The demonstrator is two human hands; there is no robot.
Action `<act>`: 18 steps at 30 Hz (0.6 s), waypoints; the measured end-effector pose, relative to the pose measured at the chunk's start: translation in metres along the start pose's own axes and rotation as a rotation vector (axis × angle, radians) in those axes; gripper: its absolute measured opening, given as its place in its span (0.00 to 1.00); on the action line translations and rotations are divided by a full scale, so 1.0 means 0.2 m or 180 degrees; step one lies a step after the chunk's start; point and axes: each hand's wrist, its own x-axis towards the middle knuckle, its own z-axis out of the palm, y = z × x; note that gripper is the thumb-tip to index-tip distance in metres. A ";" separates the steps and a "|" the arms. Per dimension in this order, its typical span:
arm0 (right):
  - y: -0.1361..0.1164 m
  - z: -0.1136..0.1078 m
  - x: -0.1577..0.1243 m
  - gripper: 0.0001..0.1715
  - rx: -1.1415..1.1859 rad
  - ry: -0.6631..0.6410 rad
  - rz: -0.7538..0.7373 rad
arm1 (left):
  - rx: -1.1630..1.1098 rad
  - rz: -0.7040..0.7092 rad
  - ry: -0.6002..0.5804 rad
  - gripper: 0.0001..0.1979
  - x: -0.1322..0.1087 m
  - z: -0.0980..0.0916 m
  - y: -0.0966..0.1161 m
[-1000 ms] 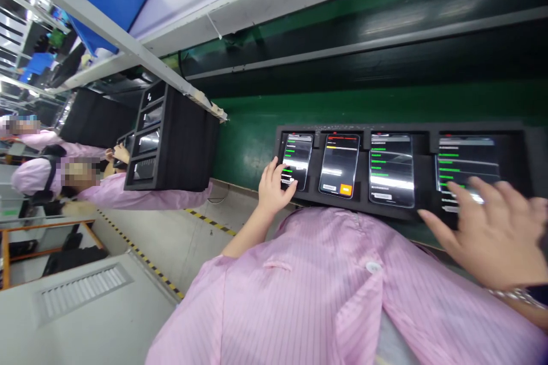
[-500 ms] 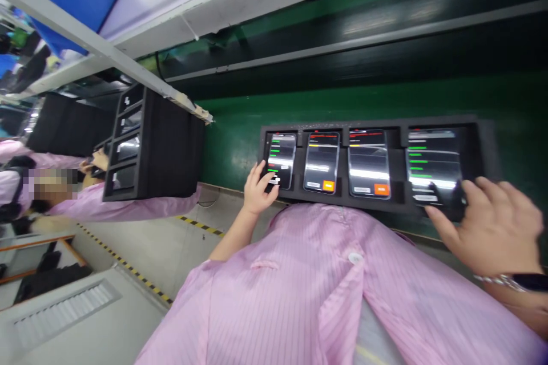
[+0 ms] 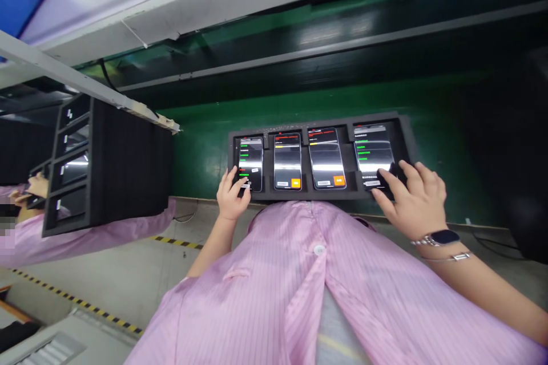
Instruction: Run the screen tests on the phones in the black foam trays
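A black foam tray (image 3: 268, 174) lies in front of me with smartphones in its slots, screens lit. My left hand (image 3: 233, 194) rests at the tray's left end, fingers apart, fingertips over the lower part of the leftmost phone (image 3: 252, 154). The two middle phones, one left (image 3: 287, 159) and one right (image 3: 326, 155), show red text and orange buttons. At the other end my right hand (image 3: 413, 197) is spread, its index finger and thumb over the lower part of the rightmost phone (image 3: 373, 145), which shows green lines. Neither hand grips anything.
A stack of black trays (image 3: 128, 165) stands on the green bench (image 3: 201, 125) at left, beside a metal post (image 3: 107, 97). Another person's hand (image 3: 38, 185) is at its far side. A dark shape (image 3: 509, 154) stands at right. A rail (image 3: 299, 51) runs behind.
The view has shifted to the right, so everything sits further left. My right hand has moved from the tray's right edge onto the rightmost phone's screen. My left hand stays at the leftmost phone.
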 end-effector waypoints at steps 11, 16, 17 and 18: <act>0.09 -0.05 -0.06 0.44 0.1538 -0.0888 0.2885 | -0.0637 -0.1095 -0.0366 0.32 -0.14 -0.10 -0.08; 0.05 -0.05 -0.03 0.40 0.1456 -0.0861 0.3056 | -0.0891 -0.1572 -0.0072 0.38 -0.18 -0.04 -0.03; 0.05 -0.07 -0.03 0.41 0.1413 -0.0805 0.2998 | -0.1013 -0.1681 -0.0026 0.37 -0.17 -0.05 -0.01; 0.05 -0.10 -0.02 0.41 0.1361 -0.0731 0.2899 | -0.1173 -0.1761 -0.0011 0.36 -0.16 -0.06 0.00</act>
